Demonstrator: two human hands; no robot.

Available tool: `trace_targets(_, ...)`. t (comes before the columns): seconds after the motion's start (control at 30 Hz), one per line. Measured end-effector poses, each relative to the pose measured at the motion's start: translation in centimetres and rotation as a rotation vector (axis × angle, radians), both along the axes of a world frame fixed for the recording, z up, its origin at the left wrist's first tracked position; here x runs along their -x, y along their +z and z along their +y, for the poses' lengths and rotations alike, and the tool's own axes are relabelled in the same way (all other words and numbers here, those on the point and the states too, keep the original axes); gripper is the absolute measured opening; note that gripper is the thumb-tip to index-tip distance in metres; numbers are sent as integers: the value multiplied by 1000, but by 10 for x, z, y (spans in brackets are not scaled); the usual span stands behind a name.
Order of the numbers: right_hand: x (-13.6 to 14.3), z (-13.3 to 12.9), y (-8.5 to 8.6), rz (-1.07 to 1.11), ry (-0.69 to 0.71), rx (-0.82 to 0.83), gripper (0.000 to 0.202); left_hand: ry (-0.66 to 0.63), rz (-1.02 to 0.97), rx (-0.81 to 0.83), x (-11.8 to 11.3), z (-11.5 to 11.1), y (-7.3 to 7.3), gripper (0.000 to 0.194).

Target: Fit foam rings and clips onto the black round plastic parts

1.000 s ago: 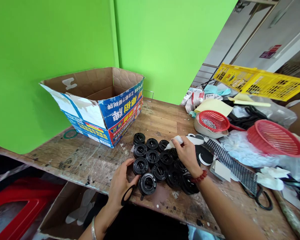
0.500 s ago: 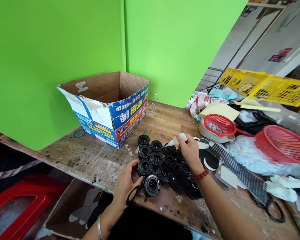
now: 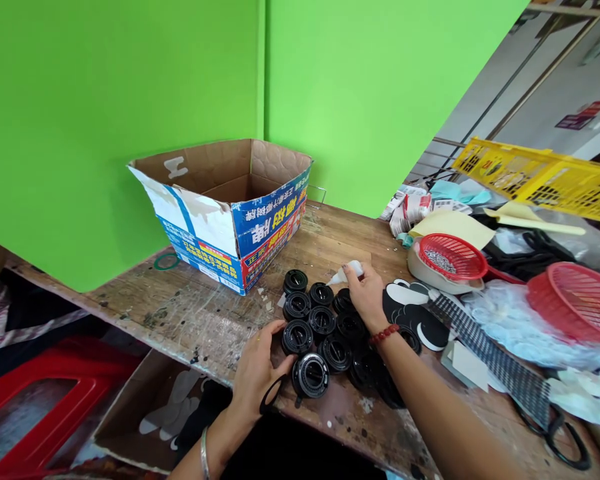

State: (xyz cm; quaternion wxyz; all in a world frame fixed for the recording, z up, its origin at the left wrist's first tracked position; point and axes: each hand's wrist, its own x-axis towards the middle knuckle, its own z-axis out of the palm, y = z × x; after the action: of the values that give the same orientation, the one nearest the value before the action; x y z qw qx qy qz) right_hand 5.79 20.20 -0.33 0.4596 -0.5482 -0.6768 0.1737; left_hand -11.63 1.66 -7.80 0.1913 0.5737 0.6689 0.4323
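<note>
My right hand [image 3: 365,297] is closed round a small white squeeze bottle [image 3: 344,273], its narrow tip pointing left above the far side of a cluster of black round plastic pieces [image 3: 321,320]. Several of these pieces stand in rows on the wooden table, with ridged rings and a bar across the middle. My left hand [image 3: 257,367] is at the cluster's left edge, index finger and thumb apart beside a black piece [image 3: 297,337]. A black loop [image 3: 273,395] shows at the base of that thumb; what it belongs to is hidden. The nearest piece [image 3: 310,375] looks shinier.
A cardboard box [image 3: 240,227] stands open at the back left, beside a green partition [image 3: 130,80]. To the right are black and white cutouts [image 3: 415,313], a red basket [image 3: 453,257], checkered strip [image 3: 500,350] and black-handled scissors [image 3: 570,443]. A red stool [image 3: 55,393] is below left.
My right hand has moved the squeeze bottle slightly away from me, towards the back of the cluster. The view has shifted a little; my left hand keeps its place by the pieces.
</note>
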Motion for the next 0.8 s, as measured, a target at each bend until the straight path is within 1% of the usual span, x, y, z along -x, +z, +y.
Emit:
trace_targets(0.1, -2, -3, 3, -35, 13, -13, 43, -2, 8, 3, 0, -1, 1, 53)
trace_targets(0.23, -10, -13, 8, -87, 36, -20, 39, -5, 6, 17, 0, -1, 1, 53)
trace_targets(0.37, -12, -25, 10, -89, 105, 20, 39, -7, 6, 17, 0, -1, 1, 53)
trace_targets(0.47, -3, -30, 8, -60, 157, 57, 40, -7, 8, 19, 0, 0, 1, 54)
trace_targets(0.57, 11, -30, 5, -49, 172, 53, 39, -6, 14, 22, 0, 0, 0, 55)
trace_targets(0.7, 27, -22, 2, -34, 154, 35, 37, 5, 27, 14, 0, -1, -2, 56)
trace_targets(0.8, 33, -12, 2, -27, 132, 30, 36, 8, 29, 22, 0, -1, -3, 56)
